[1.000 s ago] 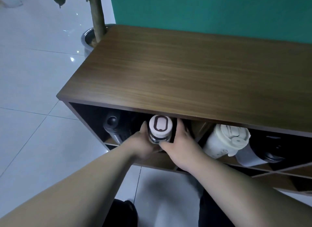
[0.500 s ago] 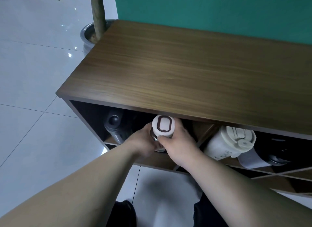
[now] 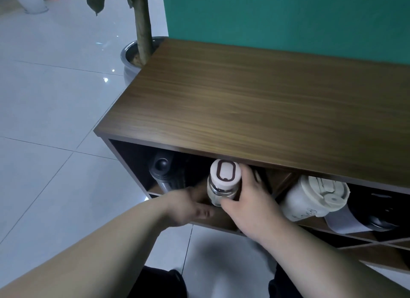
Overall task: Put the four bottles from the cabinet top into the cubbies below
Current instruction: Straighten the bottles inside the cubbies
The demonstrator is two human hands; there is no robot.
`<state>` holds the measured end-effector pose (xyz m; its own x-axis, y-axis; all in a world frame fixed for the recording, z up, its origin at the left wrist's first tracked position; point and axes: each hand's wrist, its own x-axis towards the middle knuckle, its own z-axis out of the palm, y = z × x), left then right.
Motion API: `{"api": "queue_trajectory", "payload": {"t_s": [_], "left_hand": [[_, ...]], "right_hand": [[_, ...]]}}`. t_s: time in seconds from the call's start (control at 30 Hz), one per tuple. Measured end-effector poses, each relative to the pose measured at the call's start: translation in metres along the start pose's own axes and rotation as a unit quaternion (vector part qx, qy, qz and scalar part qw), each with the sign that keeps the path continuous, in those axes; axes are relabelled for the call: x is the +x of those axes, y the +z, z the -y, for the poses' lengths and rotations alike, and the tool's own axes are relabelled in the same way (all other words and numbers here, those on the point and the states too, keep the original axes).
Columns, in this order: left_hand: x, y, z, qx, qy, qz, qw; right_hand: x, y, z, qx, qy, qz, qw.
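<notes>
A clear bottle with a white cap (image 3: pixel 224 180) pokes cap-first out of a cubby just under the wooden cabinet top (image 3: pixel 255 107). My right hand (image 3: pixel 248 200) grips its right side. My left hand (image 3: pixel 188 205) hovers just left of the bottle, fingers apart, apparently off it. A dark bottle (image 3: pixel 162 171) lies in the leftmost cubby. A cream tumbler (image 3: pixel 315 198) lies in a cubby to the right, and a black bottle with a grey label (image 3: pixel 375 215) lies at the far right. No bottle stands on the cabinet top.
A potted plant (image 3: pixel 142 47) stands on the floor at the cabinet's left rear corner. A green wall (image 3: pixel 288 18) backs the cabinet. White floor tiles (image 3: pixel 48 124) spread to the left. More slanted cubby dividers (image 3: pixel 377 244) show below on the right.
Both hands gripped the white-capped bottle a second ago. Now my left hand has come off it and drawn back left; the right hand still holds it. The view shifted.
</notes>
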<state>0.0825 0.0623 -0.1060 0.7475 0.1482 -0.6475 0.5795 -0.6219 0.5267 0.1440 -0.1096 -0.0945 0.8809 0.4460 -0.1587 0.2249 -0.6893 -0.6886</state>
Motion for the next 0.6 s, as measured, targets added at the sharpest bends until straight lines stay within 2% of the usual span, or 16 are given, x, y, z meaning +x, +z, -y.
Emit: {"api": "queue_trajectory", "payload": {"t_s": [0.1,0.17,0.23,0.3,0.37,0.47,0.6], "left_hand": [[-0.024,-0.013,0.027,-0.031,-0.034,0.02,0.999],[-0.035,-0.019,0.045,-0.026,-0.046,-0.01,0.999],[-0.04,-0.02,0.061,-0.039,-0.059,-0.054,0.996],[-0.037,-0.02,0.068,-0.074,-0.07,-0.106,0.989],[-0.03,-0.021,0.069,-0.096,-0.071,-0.152,0.981],[-0.019,-0.023,0.069,-0.091,-0.05,-0.209,0.972],[-0.01,-0.027,0.07,-0.116,-0.03,-0.241,0.963]], "right_hand": [[-0.025,-0.006,0.013,-0.055,-0.071,-0.004,0.996],[-0.037,-0.006,0.026,-0.065,-0.123,0.006,0.99],[-0.042,0.0,0.041,-0.057,-0.159,0.07,0.983],[-0.037,0.013,0.055,-0.044,-0.147,0.149,0.977],[-0.024,0.032,0.067,-0.034,-0.123,0.168,0.977],[0.001,0.061,0.076,0.011,-0.074,0.106,0.992],[0.029,0.086,0.083,0.063,-0.012,0.045,0.997]]}}
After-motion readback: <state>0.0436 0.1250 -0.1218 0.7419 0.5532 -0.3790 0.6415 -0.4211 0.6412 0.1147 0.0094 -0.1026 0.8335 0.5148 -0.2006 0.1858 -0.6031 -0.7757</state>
